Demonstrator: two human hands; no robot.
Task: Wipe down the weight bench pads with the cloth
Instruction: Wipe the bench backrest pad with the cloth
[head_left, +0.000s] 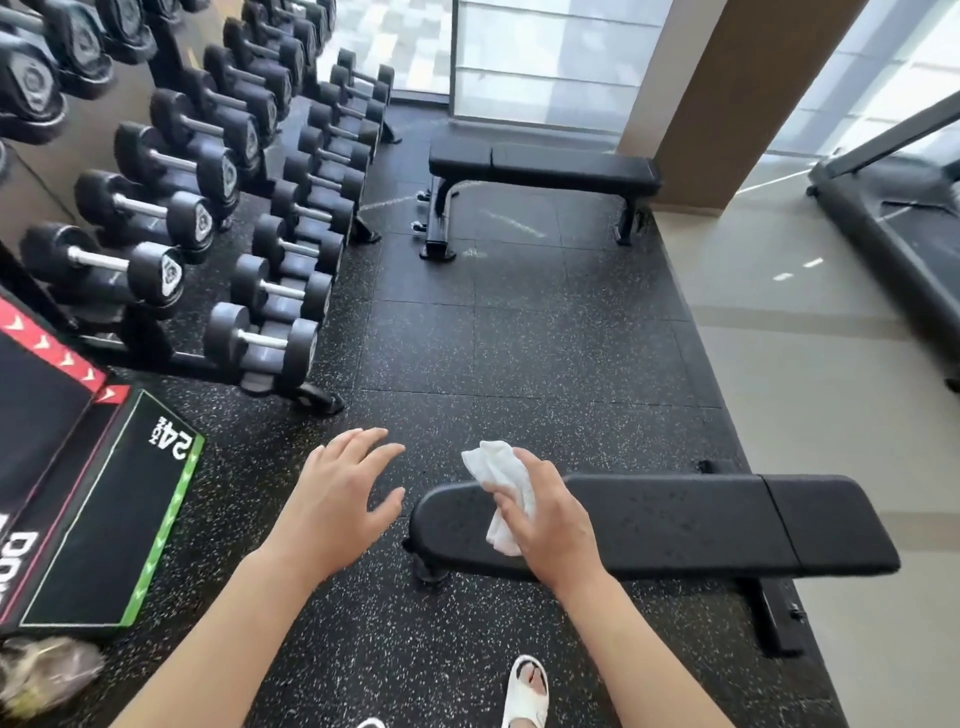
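Here, from largest to smallest:

Floor (519, 338): black speckled rubber tiles under both benches; pale smooth flooring off to the right.

Dumbbell rack (249, 218): along the left, rows of dark dumbbells, well apart from the work.

Near bench (701, 525): lying crosswise just ahead of the body, long pad to the left, shorter pad to the right, a seam between them; droplets or specks showing on the long pad, probably the reason for wiping.

Far bench (545, 163): by the window, untouched as far as can be told, likely next in line.

Jump box (98, 525): lower left, green and red edged, marked 24, not involved.

Left hand (337, 499): empty, fingers spread and relaxed, hovering over the floor just beside the near bench's left end; seemingly held out for balance while leaning in.

Right hand (550, 519): closed around the bunched cloth, pressed down on the left end of the long pad, placed to begin a sweep rightward along it.

Cloth (498, 473): white, crumpled, partly poking out past the fingers, touching the pad.
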